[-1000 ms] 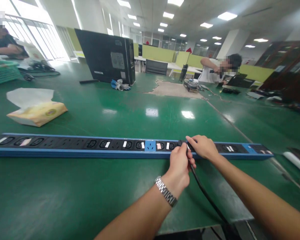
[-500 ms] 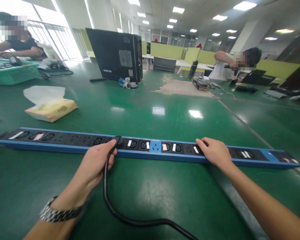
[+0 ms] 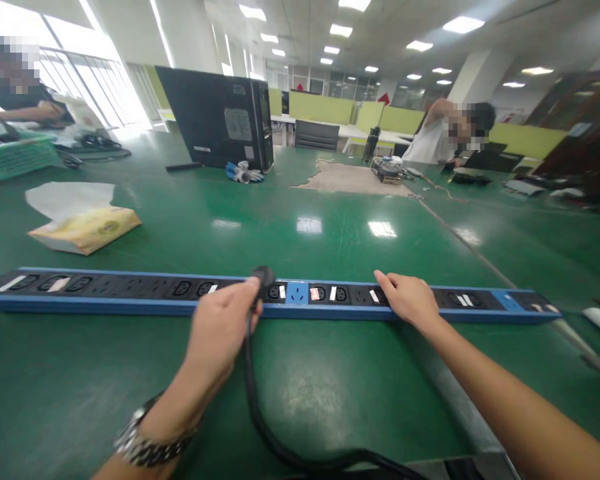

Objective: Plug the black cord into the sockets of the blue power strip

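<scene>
A long blue-and-black power strip (image 3: 150,308) lies across the table in front of me, with rows of sockets and several small white labels. My left hand (image 3: 225,320) pinches a black plug (image 3: 264,276) over the sockets left of the strip's blue middle socket (image 3: 297,293). Whether the plug touches a socket is hidden by my fingers. Its thick black cable (image 3: 254,393) hangs below that hand and curves off to the lower right. Farther right, my right hand (image 3: 411,297) grips the strip, thumb on the near side of the labels and the other fingers mostly hidden.
Beyond the strip are a tissue pack (image 3: 93,229), a black computer case (image 3: 215,120) and a pair of gloves (image 3: 244,173). A green basket (image 3: 20,159) stands at far left. Two people work across the green table (image 3: 260,227), whose top has a torn patch (image 3: 337,177).
My left hand has moved the plug rightward along the strip, from one socket towards another. My right hand keeps its place on the strip. The whole view has shifted slightly.
</scene>
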Motion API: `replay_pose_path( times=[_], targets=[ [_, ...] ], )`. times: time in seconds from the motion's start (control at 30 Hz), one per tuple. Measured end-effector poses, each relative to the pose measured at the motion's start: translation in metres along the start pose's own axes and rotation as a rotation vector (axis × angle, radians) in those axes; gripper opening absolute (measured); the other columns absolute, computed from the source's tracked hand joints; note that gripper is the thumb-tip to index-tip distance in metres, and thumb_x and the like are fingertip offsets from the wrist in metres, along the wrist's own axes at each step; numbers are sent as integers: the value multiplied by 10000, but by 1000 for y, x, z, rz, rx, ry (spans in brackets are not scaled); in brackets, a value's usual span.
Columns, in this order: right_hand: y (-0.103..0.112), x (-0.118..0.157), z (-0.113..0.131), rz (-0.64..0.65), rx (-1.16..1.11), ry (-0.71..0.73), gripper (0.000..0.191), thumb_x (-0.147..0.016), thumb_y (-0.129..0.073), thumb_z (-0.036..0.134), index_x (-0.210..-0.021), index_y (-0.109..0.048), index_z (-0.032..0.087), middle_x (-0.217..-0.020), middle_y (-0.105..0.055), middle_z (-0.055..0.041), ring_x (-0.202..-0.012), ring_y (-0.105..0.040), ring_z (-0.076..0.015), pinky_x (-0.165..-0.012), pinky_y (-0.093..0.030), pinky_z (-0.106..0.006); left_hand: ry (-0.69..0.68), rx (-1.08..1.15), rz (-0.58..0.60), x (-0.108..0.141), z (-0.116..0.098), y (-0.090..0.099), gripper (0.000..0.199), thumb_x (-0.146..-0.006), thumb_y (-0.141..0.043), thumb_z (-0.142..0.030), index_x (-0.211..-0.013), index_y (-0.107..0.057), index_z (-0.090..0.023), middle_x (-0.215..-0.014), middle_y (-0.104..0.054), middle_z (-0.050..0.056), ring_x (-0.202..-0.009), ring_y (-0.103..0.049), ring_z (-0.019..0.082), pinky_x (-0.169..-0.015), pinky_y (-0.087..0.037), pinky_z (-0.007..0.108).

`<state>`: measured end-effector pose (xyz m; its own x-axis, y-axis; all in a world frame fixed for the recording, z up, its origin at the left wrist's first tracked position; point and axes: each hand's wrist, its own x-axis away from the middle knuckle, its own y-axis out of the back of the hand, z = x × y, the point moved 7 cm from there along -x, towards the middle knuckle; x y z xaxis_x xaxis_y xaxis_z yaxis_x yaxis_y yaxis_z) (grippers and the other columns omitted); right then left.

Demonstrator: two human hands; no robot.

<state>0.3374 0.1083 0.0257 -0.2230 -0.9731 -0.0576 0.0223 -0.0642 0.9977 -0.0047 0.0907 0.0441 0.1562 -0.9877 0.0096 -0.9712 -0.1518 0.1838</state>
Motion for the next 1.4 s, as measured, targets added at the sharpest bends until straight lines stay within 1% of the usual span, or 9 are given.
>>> replay_pose_path(
  times=[0.07, 0.17, 0.27, 0.43, 0.67, 0.77, 0.9, 1.0, 1.4],
  targets=[
    [1, 0, 1, 5, 2, 7, 700, -933, -124, 614, -768, -682, 226, -865, -727, -92, -797, -648, -223, -650, -335, -296, 37, -52, 118, 6, 5, -35, 455, -765, -534, -531, -491, -540, -167, -375, -440, -31, -361, -372, 80, -388, -254, 209],
    [2, 1, 3, 2, 0, 19, 715, -933, -107, 616, -749, -674, 222, -856, -726, -94, -801, -653, -229, -661, -343, -305, 81, -47, 174, 4, 15, -62, 475, -766, -529, -538, -473, -520, -165, -333, -370, -48, -337, -323, 66, -381, -210, 202],
    [3, 1, 3, -3, -4, 24, 711, -932, -111, 619, -766, -679, 226, -863, -727, -91, -817, -655, -235, -685, -358, -314, 203, 100, 242, -1, 23, -70, 448, -755, -547, -536, -505, -525, -165, -306, -326, -68, -300, -259, 54, -358, -167, 197],
    [1, 1, 3, 8, -23, 29, 715, -934, -110, 619, -796, -698, 237, -880, -732, -88, -848, -658, -234, -725, -376, -327, 346, 225, 278, 4, 23, -66, 433, -738, -575, -526, -507, -504, -167, -292, -284, -86, -272, -207, 39, -338, -138, 184],
    [2, 0, 3, -26, -37, 38, 721, -935, -118, 616, -829, -713, 222, -879, -732, -104, -856, -662, -237, -728, -383, -331, 169, -6, 192, 8, 15, -60, 456, -736, -593, -539, -494, -498, -164, -330, -416, -41, -305, -337, 55, -351, -225, 178],
    [3, 1, 3, -35, -42, 39, 716, -937, -123, 612, -831, -711, 219, -879, -733, -103, -851, -662, -231, -726, -381, -328, 123, -36, 217, 15, 10, -82, 477, -765, -548, -555, -491, -502, -168, -325, -418, -38, -305, -347, 59, -357, -244, 182],
    [3, 0, 2, -54, -33, 26, 718, -938, -119, 612, -822, -706, 216, -866, -733, -100, -839, -662, -223, -716, -375, -319, 176, 30, 410, 27, 3, -141, 460, -784, -513, -537, -507, -526, -171, -351, -442, -30, -295, -344, 65, -340, -216, 196],
    [3, 0, 2, -58, -35, 35, 719, -941, -112, 608, -800, -700, 219, -871, -734, -95, -838, -662, -219, -708, -369, -317, 191, 97, 406, 28, 0, -169, 452, -791, -508, -521, -494, -505, -181, -338, -393, -48, -291, -314, 63, -340, -204, 203],
    [4, 2, 2, -84, -48, 41, 681, -955, -145, 577, -757, -691, 220, -836, -729, -80, -794, -657, -215, -665, -345, -303, 223, 238, 386, 31, 10, -183, 468, -803, -501, -549, -502, -456, -192, -326, -308, -80, -295, -245, 55, -352, -168, 214]
  ],
)
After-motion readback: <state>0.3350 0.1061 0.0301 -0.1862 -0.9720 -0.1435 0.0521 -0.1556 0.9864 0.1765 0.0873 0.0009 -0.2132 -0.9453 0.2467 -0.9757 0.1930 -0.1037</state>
